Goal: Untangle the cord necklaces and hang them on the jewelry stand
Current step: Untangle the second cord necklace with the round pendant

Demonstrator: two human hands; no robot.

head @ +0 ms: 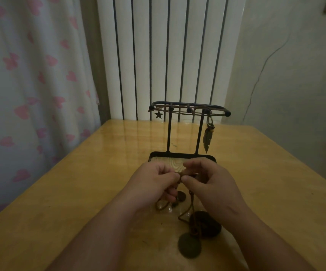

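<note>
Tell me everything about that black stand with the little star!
The jewelry stand looks like thin black metal: two upright posts rise from a black-rimmed tray with a wood-grain floor, carrying a rounded top rail with ball-tipped pegs. It stands on the table. Brown cords drape its pegs; a star charm and feather pendant hang there.

Two hands (154,184) (212,185), one stand (169,132), one cord tangle (192,201).

Jewelry stand (169,132) on the table (80,182), radiator (158,55) behind it, cord necklaces (189,246) just before its base.
</note>
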